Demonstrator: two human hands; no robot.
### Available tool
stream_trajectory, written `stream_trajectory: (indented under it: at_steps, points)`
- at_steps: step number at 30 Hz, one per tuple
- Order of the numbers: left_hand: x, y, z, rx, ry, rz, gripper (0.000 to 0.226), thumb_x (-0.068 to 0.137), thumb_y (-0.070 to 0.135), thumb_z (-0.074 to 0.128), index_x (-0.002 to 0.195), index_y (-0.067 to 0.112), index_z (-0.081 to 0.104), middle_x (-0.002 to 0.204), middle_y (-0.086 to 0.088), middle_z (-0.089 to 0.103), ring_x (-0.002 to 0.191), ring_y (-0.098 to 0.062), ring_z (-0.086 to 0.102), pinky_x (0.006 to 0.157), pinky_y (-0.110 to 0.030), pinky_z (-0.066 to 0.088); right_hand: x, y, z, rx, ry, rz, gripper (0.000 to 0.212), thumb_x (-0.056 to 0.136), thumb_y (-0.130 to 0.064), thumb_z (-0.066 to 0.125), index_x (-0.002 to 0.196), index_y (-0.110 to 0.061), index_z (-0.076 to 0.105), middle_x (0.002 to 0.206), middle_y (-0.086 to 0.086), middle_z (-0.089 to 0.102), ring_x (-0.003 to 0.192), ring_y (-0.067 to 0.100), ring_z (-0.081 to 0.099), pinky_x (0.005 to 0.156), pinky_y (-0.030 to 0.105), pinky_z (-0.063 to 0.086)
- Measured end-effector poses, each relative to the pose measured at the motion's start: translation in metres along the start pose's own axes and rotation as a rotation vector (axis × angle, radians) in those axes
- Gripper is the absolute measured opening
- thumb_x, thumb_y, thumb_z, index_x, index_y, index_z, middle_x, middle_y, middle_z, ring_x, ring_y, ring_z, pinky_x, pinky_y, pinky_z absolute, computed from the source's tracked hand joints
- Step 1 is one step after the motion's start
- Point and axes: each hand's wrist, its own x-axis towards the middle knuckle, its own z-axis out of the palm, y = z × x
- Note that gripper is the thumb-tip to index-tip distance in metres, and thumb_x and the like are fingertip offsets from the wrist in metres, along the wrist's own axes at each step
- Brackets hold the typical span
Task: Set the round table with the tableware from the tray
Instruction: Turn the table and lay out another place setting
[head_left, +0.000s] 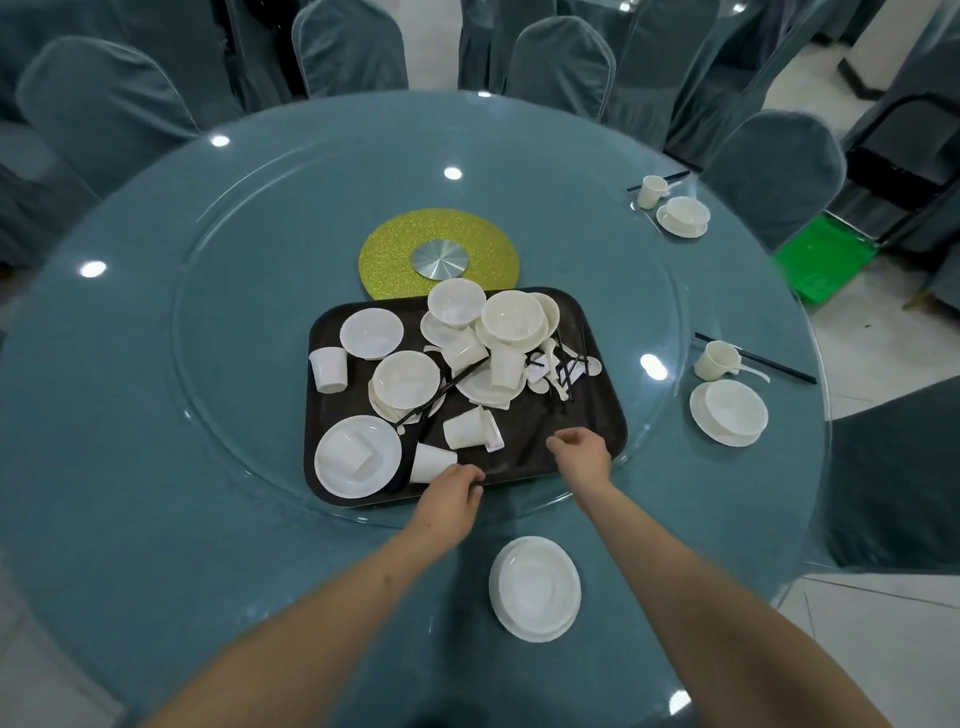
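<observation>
A dark tray (535, 452) sits on the glass turntable (249, 291) of the round teal table (104, 509). It holds several white bowls, plates, cups, spoons and black chopsticks in a jumble. My left hand (451, 491) rests on the tray's near rim, fingers curled over it, beside a cup lying on its side (430, 462). My right hand (581, 453) hovers over the tray's bare near-right corner with fingers loosely bent and nothing in them. A white plate with a bowl on it (535, 587) stands on the table just below my hands.
Two place settings stand at the right: one with plate, bowl (730, 410), cup and chopsticks, another farther back (681, 214). A gold disc (439, 254) marks the table's centre. Chairs in teal covers ring the table. A green crate (826, 254) is on the floor at right.
</observation>
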Motion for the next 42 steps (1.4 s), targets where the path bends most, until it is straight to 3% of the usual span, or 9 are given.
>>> stream_trajectory:
  at_steps: [4, 11, 22, 25, 29, 33, 37, 42]
  points:
    - [0.009, 0.002, 0.011, 0.002, -0.036, 0.034, 0.028, 0.098, 0.018, 0.052, 0.125, 0.012, 0.06, 0.122, -0.005, 0.063, 0.114, -0.021, 0.058, 0.099, -0.027, 0.04, 0.023, -0.022, -0.002, -0.057, 0.049, -0.036, 0.011, 0.088, -0.02, 0.072, 0.097, -0.015, 0.073, 0.093, 0.001, 0.072, 0.094, 0.02, 0.065, 0.084, 0.027, 0.046]
    - [0.019, -0.004, 0.02, -0.014, -0.06, -0.005, 0.03, 0.099, 0.022, 0.052, 0.127, 0.013, 0.059, 0.126, -0.005, 0.062, 0.115, -0.021, 0.058, 0.099, -0.026, 0.04, 0.062, -0.052, 0.002, -0.13, 0.065, -0.083, 0.014, 0.089, -0.017, 0.07, 0.1, -0.011, 0.073, 0.101, 0.005, 0.072, 0.099, 0.023, 0.064, 0.091, 0.033, 0.051]
    - [0.021, -0.013, 0.027, 0.01, -0.035, -0.029, 0.028, 0.101, 0.022, 0.047, 0.125, 0.013, 0.059, 0.117, -0.003, 0.06, 0.11, -0.018, 0.056, 0.095, -0.026, 0.041, 0.088, -0.057, 0.024, -0.281, -0.027, -0.231, 0.027, 0.095, -0.01, 0.059, 0.119, -0.005, 0.07, 0.109, 0.013, 0.072, 0.103, 0.027, 0.067, 0.087, 0.025, 0.047]
    - [0.02, -0.016, 0.03, 0.009, -0.03, -0.025, 0.026, 0.101, 0.022, 0.046, 0.121, 0.014, 0.059, 0.115, -0.001, 0.059, 0.108, -0.017, 0.055, 0.095, -0.028, 0.044, 0.097, -0.064, 0.033, -0.315, -0.041, -0.27, 0.033, 0.098, -0.008, 0.054, 0.127, -0.002, 0.067, 0.12, 0.016, 0.07, 0.111, 0.03, 0.064, 0.087, 0.023, 0.043]
    - [0.021, -0.018, 0.029, -0.001, -0.024, -0.036, 0.024, 0.1, 0.023, 0.046, 0.119, 0.017, 0.06, 0.112, 0.001, 0.06, 0.106, -0.015, 0.055, 0.093, -0.029, 0.046, 0.111, -0.067, 0.039, -0.401, -0.03, -0.277, 0.025, 0.095, -0.005, 0.051, 0.108, 0.006, 0.069, 0.104, 0.024, 0.069, 0.1, 0.038, 0.063, 0.073, 0.031, 0.041]
    - [0.021, -0.02, 0.027, -0.002, -0.01, -0.045, 0.025, 0.1, 0.025, 0.045, 0.119, 0.018, 0.06, 0.112, 0.003, 0.059, 0.105, -0.013, 0.054, 0.092, -0.03, 0.047, 0.13, -0.059, 0.041, -0.442, 0.003, -0.239, 0.013, 0.092, -0.011, 0.059, 0.086, -0.001, 0.063, 0.094, 0.024, 0.065, 0.087, 0.036, 0.061, 0.066, 0.031, 0.034]
    - [0.019, -0.021, 0.026, 0.003, 0.009, -0.054, 0.024, 0.1, 0.027, 0.044, 0.116, 0.02, 0.061, 0.108, 0.005, 0.059, 0.103, -0.011, 0.053, 0.089, -0.031, 0.048, 0.136, -0.061, 0.041, -0.44, -0.003, -0.233, 0.038, 0.092, -0.021, 0.068, 0.123, 0.0, 0.066, 0.113, 0.021, 0.067, 0.106, 0.038, 0.064, 0.085, 0.038, 0.05]
    - [0.015, -0.024, 0.026, -0.001, 0.033, -0.062, 0.023, 0.099, 0.027, 0.044, 0.114, 0.021, 0.061, 0.107, 0.007, 0.058, 0.103, -0.01, 0.052, 0.088, -0.029, 0.048, 0.134, -0.066, 0.042, -0.436, -0.006, -0.201, 0.04, 0.092, -0.026, 0.069, 0.127, -0.007, 0.063, 0.126, 0.018, 0.06, 0.111, 0.036, 0.061, 0.087, 0.041, 0.049]
